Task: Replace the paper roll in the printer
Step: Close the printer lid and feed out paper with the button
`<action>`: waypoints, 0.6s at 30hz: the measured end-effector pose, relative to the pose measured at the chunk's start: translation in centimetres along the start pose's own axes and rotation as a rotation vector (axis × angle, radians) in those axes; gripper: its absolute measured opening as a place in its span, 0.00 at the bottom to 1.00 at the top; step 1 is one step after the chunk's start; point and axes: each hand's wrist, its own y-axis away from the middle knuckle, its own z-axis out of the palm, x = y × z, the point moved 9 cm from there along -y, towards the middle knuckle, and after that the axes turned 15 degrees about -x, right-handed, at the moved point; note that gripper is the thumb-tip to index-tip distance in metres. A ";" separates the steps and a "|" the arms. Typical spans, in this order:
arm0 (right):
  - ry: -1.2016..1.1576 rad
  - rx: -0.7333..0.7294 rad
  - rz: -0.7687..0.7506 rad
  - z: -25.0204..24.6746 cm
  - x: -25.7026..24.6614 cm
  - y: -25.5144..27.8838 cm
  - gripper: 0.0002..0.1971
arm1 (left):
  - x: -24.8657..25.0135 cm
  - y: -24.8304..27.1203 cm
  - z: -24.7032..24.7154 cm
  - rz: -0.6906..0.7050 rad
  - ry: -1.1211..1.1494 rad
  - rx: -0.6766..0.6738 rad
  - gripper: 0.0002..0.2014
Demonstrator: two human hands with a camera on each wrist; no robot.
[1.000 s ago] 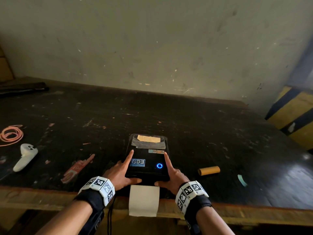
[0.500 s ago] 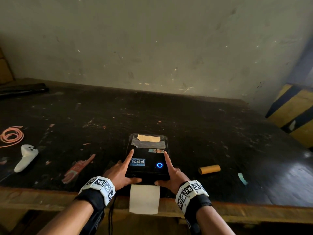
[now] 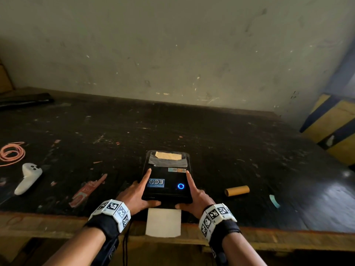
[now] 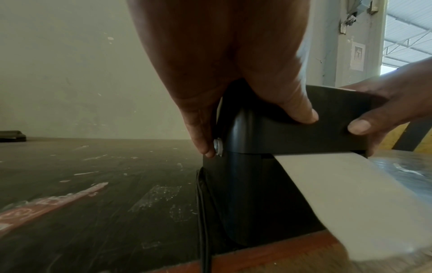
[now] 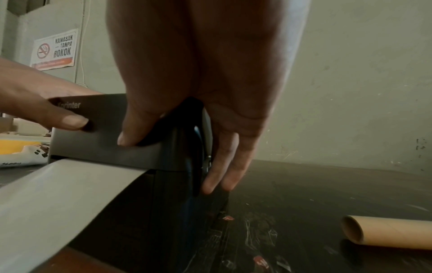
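Setting: workshop or warehouse work area. Evidence: scratched, paint-flecked dark worktop with a worn bare-wood front edge [image 3: 269, 240]; stained, scuffed plaster wall [image 3: 172, 54] along its far edge; yellow-and-black hazard-striped barrier [image 3: 334, 129] past its far right corner; printed no-smoking notice reading "KAWASAN TANPA ROKOK" [image 5: 54, 49] on a side wall; corrugated roofing on open steel trusses [image 4: 406, 37] seen through an opening. Loose items: coiled orange cord [image 3: 11, 153] near the left edge.
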 end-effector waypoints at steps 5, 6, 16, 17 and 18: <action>0.000 0.005 -0.003 -0.1 -0.1 0.0 0.58 | -0.1 -0.1 0.0 -0.006 0.001 0.005 0.57; -0.002 0.001 -0.006 0.0 -0.1 0.0 0.58 | -0.1 -0.1 0.1 -0.007 0.002 0.005 0.57; 0.002 0.002 -0.033 -0.1 -0.2 0.3 0.58 | -0.1 -0.2 0.0 0.020 0.006 0.022 0.57; 0.006 0.007 -0.037 0.0 -0.2 0.2 0.58 | -0.1 -0.2 0.0 0.023 0.002 0.028 0.57; 0.009 0.011 -0.042 -0.1 -0.2 0.2 0.58 | -0.1 -0.2 -0.1 0.024 -0.002 0.031 0.57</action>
